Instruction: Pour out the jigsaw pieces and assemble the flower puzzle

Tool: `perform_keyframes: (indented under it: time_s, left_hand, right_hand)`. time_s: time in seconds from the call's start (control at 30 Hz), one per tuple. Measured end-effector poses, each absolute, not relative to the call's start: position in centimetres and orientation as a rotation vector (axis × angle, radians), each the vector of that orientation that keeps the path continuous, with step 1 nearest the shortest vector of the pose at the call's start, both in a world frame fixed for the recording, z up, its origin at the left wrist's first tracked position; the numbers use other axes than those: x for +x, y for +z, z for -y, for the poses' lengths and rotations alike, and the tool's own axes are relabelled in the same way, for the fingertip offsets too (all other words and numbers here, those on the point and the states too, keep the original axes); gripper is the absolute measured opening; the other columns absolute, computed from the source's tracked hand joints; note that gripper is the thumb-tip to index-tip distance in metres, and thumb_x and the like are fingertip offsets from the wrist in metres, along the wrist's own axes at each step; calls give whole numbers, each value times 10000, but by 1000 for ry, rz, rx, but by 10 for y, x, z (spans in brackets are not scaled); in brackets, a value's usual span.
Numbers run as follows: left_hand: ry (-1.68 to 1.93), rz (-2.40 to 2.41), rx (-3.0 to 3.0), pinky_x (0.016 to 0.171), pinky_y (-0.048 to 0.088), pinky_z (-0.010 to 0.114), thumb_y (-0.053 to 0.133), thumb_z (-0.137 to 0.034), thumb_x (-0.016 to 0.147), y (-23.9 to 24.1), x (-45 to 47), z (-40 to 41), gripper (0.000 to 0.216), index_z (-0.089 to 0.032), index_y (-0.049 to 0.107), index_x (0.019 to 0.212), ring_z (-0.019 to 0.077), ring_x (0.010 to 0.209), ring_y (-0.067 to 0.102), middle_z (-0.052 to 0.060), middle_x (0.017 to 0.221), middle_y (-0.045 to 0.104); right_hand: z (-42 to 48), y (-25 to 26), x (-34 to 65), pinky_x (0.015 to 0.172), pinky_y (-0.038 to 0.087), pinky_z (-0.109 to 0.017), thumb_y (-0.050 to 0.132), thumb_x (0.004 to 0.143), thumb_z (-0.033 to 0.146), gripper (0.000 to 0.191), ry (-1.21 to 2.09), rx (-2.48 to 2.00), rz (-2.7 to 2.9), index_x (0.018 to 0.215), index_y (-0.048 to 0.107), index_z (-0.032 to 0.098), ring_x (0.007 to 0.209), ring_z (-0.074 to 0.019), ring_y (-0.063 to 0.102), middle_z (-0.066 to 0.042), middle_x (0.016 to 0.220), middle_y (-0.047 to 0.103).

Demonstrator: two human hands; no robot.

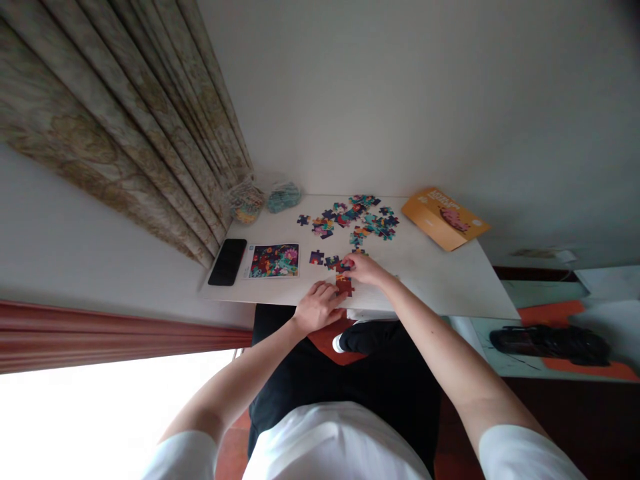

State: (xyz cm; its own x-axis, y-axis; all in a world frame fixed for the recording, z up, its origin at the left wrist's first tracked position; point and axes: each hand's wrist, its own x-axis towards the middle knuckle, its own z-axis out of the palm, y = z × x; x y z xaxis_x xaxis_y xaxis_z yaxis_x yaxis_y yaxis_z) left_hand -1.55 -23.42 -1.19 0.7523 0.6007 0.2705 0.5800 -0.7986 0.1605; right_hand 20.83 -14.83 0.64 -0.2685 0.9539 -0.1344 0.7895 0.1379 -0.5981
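Observation:
My right hand (365, 269) reaches over the table with thumb and fingers pinched on a small puzzle piece, mostly hidden by the fingertips. It is at the top of a red-orange group of puzzle pieces (343, 285). My left hand (317, 307) rests at the table's front edge, fingers loosely bent and thumb apart, its fingertips touching the lower side of that group. Dark blue puzzle pieces (331, 263) lie just left of my right fingertips, with a single puzzle piece (317, 257) farther left. Many loose puzzle pieces (377, 225) are spread behind the hands.
On the white table (425, 280), a picture sheet (274, 261) lies beside a black phone (227, 262) at left. Two clear bags of pieces, one yellowish (247, 203) and one teal (283, 197), stand at back left. An orange box (445, 219) is at right.

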Motion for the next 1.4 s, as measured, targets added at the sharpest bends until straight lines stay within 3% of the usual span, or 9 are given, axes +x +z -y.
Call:
perform_keyframes:
  time_s: [0.3,0.57,0.73,0.9,1.4]
  left_hand:
    - [438,-987,2895,1247,322,541,677,-396,951,-9,-13,235,485,-242,618,1407,321,1448,464,152,1532,531]
    - [379,-991,2929,1264,279,594,736,-382,912,-11,-14,234,523,-245,610,1401,329,1461,463,164,1567,502]
    - [360,-999,2969,1256,289,600,706,-230,914,-16,-14,233,533,-262,587,1433,321,1471,459,163,1591,480]
    - [397,-1017,2992,1245,327,573,630,-118,933,-19,-14,233,514,-274,604,1422,299,1455,486,145,1558,530]
    - [391,-1039,3000,1206,372,559,620,-124,941,-15,-13,235,487,-282,615,1402,297,1420,510,129,1542,539]
  right_hand:
    - [150,6,209,763,495,-270,828,784,206,215,881,-1646,2105,974,725,210,871,-195,679,-58,968,753]
    - [145,-1,212,716,475,-249,834,749,194,246,938,-1633,2082,967,718,201,796,-163,647,-20,899,725]
    - [142,-5,214,712,478,-240,856,672,133,319,1020,-1566,2057,953,719,197,791,-151,644,-1,882,720]
    - [145,-5,216,723,489,-240,847,686,134,338,1029,-1543,2046,989,713,200,815,-155,649,-5,908,721]
    - [151,-1,215,782,510,-254,807,744,136,306,1072,-1545,1987,1024,702,200,904,-178,674,-41,1003,744]
